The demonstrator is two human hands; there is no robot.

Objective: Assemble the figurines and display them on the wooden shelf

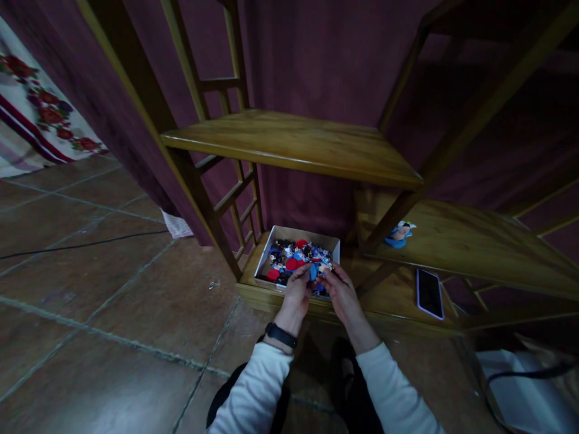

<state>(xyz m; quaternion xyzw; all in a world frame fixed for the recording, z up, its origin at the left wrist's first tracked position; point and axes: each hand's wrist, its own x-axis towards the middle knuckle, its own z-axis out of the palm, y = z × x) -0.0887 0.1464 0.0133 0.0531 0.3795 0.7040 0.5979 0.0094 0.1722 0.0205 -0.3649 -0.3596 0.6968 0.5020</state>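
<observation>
Figurine, blue-based, plastic-looking: pinched between your left hand and right hand, fingers curled, over white cardboard box | similar blue-based figurine already on brown wooden shelf | box still pretty full

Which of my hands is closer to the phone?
Your right hand: it is left of the phone, at the near right corner of the box. Your left hand is farther left.

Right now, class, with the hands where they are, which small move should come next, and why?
Probably lift the blue piece clear of the box: the left hand and right hand hold it over jumbled figurines, and a blue-based figure stands on the shelf to the right, a possible match.
</observation>
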